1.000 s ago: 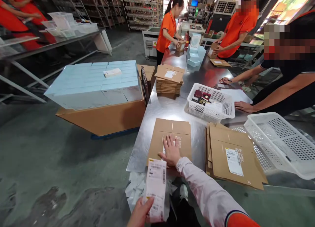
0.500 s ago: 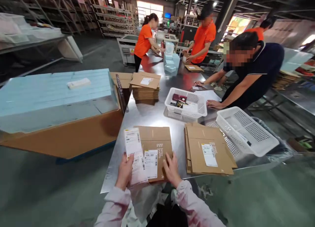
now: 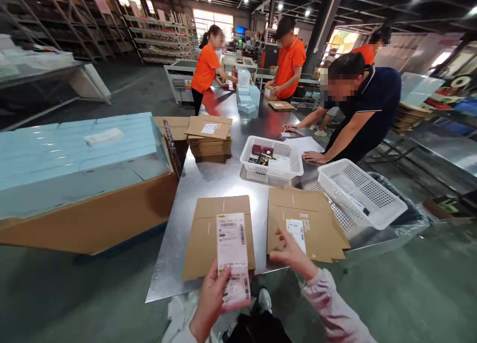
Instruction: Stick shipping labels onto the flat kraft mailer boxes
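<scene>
Pinching the lower part of a strip of labels (image 3: pixel 231 241) in the left hand (image 3: pixel 210 296), thumb over the front, above flattened cardboard (image 3: pixel 203 234) on the metal table (image 3: pixel 229 184). Holding nothing visible in the half-open right hand (image 3: pixel 296 256), index finger extended, beside the label (image 3: pixel 296 232) on a pile of flattened boxes (image 3: pixel 285 204); impossible to tell whether touching.

In the middle basket (image 3: pixel 286 174): a dark red box (image 3: pixel 263 150), a black piece with gold marks (image 3: pixel 263 160) and white paper (image 3: pixel 281 164). At the near wall of the right-hand basket (image 3: pixel 376 186): a slim white thing (image 3: pixel 357 203) with a dark end, too blurred to identify. Packed inside the large carton (image 3: pixel 112 211): rows of pale blue boxes (image 3: pixel 67 149), with a white bundle (image 3: pixel 104 136) on top.

Printed on the strip: barcodes, a yellow mark and text too small to read. Printed sideways on the pile: white lettering, only partly legible. Also labelled in white: the far stack of cardboard (image 3: pixel 210 147).
</scene>
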A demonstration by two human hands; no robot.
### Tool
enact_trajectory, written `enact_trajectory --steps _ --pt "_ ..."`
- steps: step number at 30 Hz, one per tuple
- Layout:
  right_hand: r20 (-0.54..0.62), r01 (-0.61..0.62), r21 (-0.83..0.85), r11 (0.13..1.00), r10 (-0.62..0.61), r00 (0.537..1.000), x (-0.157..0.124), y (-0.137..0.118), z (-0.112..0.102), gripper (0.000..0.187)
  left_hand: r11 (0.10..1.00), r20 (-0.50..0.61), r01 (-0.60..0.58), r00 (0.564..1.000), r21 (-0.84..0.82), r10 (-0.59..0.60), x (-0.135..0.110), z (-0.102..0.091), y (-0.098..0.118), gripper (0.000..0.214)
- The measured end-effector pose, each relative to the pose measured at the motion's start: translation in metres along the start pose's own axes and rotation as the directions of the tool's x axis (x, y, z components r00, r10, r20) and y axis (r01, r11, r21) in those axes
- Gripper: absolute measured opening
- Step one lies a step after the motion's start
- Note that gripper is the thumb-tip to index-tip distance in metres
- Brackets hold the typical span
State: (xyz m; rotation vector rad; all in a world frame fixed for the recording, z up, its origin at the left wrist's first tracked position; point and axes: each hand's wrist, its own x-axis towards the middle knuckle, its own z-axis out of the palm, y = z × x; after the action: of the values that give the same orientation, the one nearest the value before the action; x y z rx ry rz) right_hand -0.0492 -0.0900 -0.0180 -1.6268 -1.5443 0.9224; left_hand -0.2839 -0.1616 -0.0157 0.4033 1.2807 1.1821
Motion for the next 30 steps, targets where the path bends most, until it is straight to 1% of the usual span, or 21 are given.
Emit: enact_trajectory --steps 1,2,3,4,5,6,8,10,12,13,15,16,17,18,20,22,24,26,27,29,30 --pt "0.142 -0.015 0.152 0.988 -0.007 0.990 -0.011 -0.009 0.027 0.066 0.998 0.027 -0.023 0.999 0.056 0.022 -0.004 -0.004 -0.006 0.061" --pt "0.242 -0.067 0.305 0.950 -0.009 0.970 -0.023 -0.017 0.052 0.064 0.993 0.055 -0.062 0.997 0.105 0.056 -0.007 -0.008 -0.009 0.057" --pt "0.316 -0.134 0.429 0.893 -0.010 0.949 -0.035 -0.024 0.074 0.060 0.985 0.069 -0.106 0.993 0.139 0.097 -0.010 -0.012 -0.010 0.053" --pt "0.360 -0.183 0.497 0.848 -0.009 0.933 -0.045 -0.030 0.091 0.055 0.977 0.063 -0.150 0.988 0.153 0.141 -0.012 -0.017 -0.008 0.050" --pt "0.396 -0.208 0.511 0.834 -0.014 0.918 -0.053 -0.034 0.103 0.051 0.971 0.032 -0.184 0.983 0.153 0.181 -0.013 -0.022 -0.006 0.048" --pt "0.439 -0.219 0.499 0.839 -0.027 0.898 -0.058 -0.038 0.110 0.049 0.967 -0.017 -0.206 0.977 0.148 0.211 -0.013 -0.027 -0.002 0.047" --pt "0.515 -0.206 0.437 0.875 -0.056 0.855 -0.058 -0.045 0.114 0.045 0.966 -0.098 -0.210 0.969 0.152 0.226 -0.013 -0.036 0.003 0.046" --pt "0.534 -0.167 0.358 0.919 -0.055 0.843 -0.048 -0.053 0.112 0.038 0.968 -0.117 -0.184 0.972 0.169 0.205 -0.012 -0.043 0.002 0.045" --pt "0.537 -0.092 0.256 0.962 -0.062 0.841 -0.036 -0.059 0.110 0.028 0.973 -0.129 -0.165 0.974 0.163 0.187 -0.012 -0.045 -0.005 0.045" --pt "0.558 -0.053 0.204 0.978 -0.071 0.827 -0.031 -0.061 0.110 0.026 0.973 -0.154 -0.169 0.969 0.157 0.193 -0.011 -0.045 -0.010 0.046" --pt "0.596 -0.021 0.132 0.991 -0.062 0.801 -0.025 -0.061 0.113 0.023 0.967 -0.242 -0.200 0.942 0.155 0.234 -0.010 -0.045 -0.022 0.050" --pt "0.601 -0.007 0.109 0.994 -0.060 0.797 -0.022 -0.059 0.117 0.021 0.965 -0.279 -0.213 0.927 0.156 0.250 -0.009 -0.045 -0.028 0.051" --pt "0.594 0.026 0.095 0.995 -0.078 0.800 -0.019 -0.056 0.121 0.019 0.966 -0.295 -0.211 0.923 0.146 0.246 -0.007 -0.046 -0.032 0.051" --pt "0.576 0.079 0.084 0.993 -0.113 0.809 -0.014 -0.053 0.126 0.017 0.974 -0.283 -0.192 0.933 0.124 0.220 -0.004 -0.048 -0.037 0.049" --pt "0.509 0.213 0.043 0.976 -0.205 0.836 0.004 -0.046 0.138 0.011 0.992 -0.185 -0.107 0.976 0.059 0.116 0.004 -0.053 -0.044 0.051" --pt "0.413 0.289 -0.051 0.956 -0.244 0.878 0.031 -0.041 0.154 0.007 1.000 -0.062 -0.006 0.998 -0.009 0.005 0.013 -0.062 -0.054 0.059" --pt "0.335 0.273 -0.176 0.946 -0.203 0.920 0.062 -0.036 0.171 0.007 0.996 -0.007 0.072 0.997 -0.055 -0.072 0.018 -0.073 -0.070 0.060" --pt "0.296 0.239 -0.284 0.928 -0.152 0.943 0.090 -0.032 0.186 0.010 0.988 -0.010 0.133 0.991 -0.073 -0.134 0.014 -0.086 -0.093 0.059" --pt "0.279 0.226 -0.330 0.917 -0.134 0.951 0.099 -0.031 0.191 0.015 0.986 -0.029 0.153 0.987 -0.067 -0.156 0.008 -0.093 -0.106 0.059" --pt "0.230 0.225 -0.433 0.873 -0.135 0.964 0.109 -0.029 0.201 0.042 0.982 -0.053 0.182 0.981 -0.049 -0.185 -0.012 -0.107 -0.132 0.058" --pt "0.236 0.268 -0.483 0.834 -0.171 0.957 0.108 -0.030 0.204 0.056 0.980 -0.046 0.193 0.980 -0.050 -0.196 -0.024 -0.115 -0.142 0.057"
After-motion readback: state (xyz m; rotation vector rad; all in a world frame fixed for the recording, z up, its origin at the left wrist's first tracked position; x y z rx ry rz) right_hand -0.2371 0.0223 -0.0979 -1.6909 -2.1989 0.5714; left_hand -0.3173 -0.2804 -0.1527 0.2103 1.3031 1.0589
